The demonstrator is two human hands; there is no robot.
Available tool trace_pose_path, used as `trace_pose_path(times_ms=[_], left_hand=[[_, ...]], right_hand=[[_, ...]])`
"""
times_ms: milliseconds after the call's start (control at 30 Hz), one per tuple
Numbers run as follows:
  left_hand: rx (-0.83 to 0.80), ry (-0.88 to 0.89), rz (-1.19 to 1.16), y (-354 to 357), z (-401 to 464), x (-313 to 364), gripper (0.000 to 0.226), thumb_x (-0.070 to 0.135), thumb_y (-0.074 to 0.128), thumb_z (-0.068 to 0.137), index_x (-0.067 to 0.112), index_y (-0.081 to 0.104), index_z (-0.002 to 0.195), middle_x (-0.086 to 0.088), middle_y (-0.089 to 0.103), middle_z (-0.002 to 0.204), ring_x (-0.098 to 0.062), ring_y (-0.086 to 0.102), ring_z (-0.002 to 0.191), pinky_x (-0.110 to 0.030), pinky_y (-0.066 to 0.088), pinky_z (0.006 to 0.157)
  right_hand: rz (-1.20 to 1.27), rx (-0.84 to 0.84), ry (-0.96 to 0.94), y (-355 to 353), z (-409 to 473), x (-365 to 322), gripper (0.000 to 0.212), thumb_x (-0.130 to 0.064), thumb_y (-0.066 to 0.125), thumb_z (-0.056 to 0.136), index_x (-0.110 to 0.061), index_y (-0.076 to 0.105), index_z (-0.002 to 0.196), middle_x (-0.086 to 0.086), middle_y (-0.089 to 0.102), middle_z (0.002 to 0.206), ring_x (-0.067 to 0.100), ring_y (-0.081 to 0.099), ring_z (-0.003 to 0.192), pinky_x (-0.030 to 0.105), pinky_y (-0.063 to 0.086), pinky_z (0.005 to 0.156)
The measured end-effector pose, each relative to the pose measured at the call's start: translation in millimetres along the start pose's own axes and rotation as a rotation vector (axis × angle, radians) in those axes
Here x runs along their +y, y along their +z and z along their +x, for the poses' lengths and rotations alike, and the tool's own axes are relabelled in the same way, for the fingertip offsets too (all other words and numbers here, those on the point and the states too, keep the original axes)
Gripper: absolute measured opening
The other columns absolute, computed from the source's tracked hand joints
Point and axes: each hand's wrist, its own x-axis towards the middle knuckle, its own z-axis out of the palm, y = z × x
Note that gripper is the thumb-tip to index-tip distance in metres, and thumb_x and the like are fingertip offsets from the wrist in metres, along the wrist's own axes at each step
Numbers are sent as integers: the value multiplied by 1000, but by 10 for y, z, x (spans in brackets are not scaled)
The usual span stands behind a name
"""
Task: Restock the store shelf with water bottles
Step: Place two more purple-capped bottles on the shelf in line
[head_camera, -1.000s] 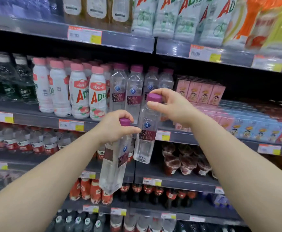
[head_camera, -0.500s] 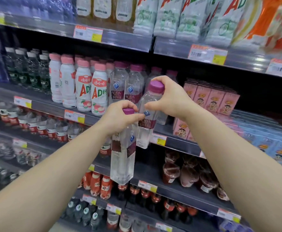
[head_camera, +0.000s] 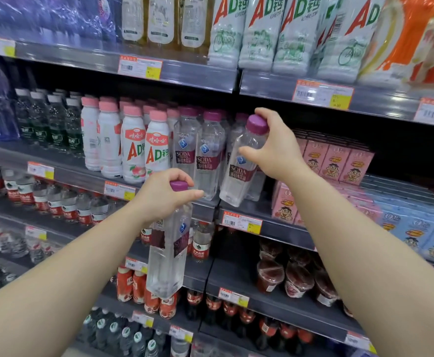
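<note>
The right hand (head_camera: 275,148) pinches a tilted bottle (head_camera: 239,171) by its neck at one o'clock, while the left hand (head_camera: 164,194) grips a hanging bottle (head_camera: 168,256) by its cap.

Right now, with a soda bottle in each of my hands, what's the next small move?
Probably stand the right hand's tilted bottle upright on the shelf beside the soda row; its base already hangs there. The left hand's bottle waits lower.
</note>
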Motion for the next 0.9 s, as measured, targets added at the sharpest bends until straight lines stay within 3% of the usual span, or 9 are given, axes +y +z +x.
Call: trace_pose_path(times_ms=[100,167,267,367,533,700,733,800,900], left_hand=[[-16,17,2,-15,14,-27,27,37,82,72,22,64,87,-2,65,84,-13,60,65,-22,48,57],[-24,21,5,-5,22,-35,26,36,82,73,23,64,86,-2,66,84,-14,61,66,-23,50,58],[-23,20,7,9,33,-40,25,36,81,73,25,63,85,0,64,83,-14,60,67,-24,48,58],[-6,21,10,24,38,-41,24,37,81,74,24,63,86,2,62,83,-12,58,68,-23,47,58],[2,16,-2,18,55,-56,24,37,81,74,25,63,85,1,64,83,-11,59,68,-19,47,58],[4,-2,13,0,44,-121,26,40,80,74,25,63,86,2,64,85,-13,61,71,-24,50,62],[8,-4,20,0,43,-135,26,40,80,74,24,63,87,2,64,86,-13,60,73,-24,50,64],[17,-7,32,6,43,-150,26,40,79,74,24,64,87,3,63,88,-13,60,75,-23,50,65],[22,-9,27,21,38,-161,26,39,79,75,22,65,88,3,63,89,-13,60,75,-23,50,65]], right_hand=[[29,5,44,96,-12,89,78,-24,75,82,-27,32,147,-15,46,120,5,47,103,11,33,83],[51,7,55,138,12,114,79,-24,74,83,-28,30,148,-14,48,125,2,48,98,-3,30,71],[59,5,61,195,59,144,80,-25,72,85,-29,26,150,-9,45,142,6,51,102,-8,31,61],[7,-15,73,233,111,158,82,-26,70,87,-31,20,151,-4,41,148,11,55,95,0,38,59],[-49,-129,79,296,239,192,101,-26,78,79,-42,9,150,5,38,150,24,54,118,32,52,84],[6,-59,130,370,257,300,96,-24,73,84,-43,7,151,4,44,146,12,57,80,25,49,66],[15,-48,133,391,249,310,94,-24,72,86,-43,7,151,2,43,147,11,58,81,24,50,68],[20,-24,124,449,234,334,91,-26,70,88,-40,7,152,1,41,148,15,57,107,26,49,84],[0,24,119,549,189,378,82,-30,66,90,-30,14,154,1,35,152,18,37,136,31,36,107]])
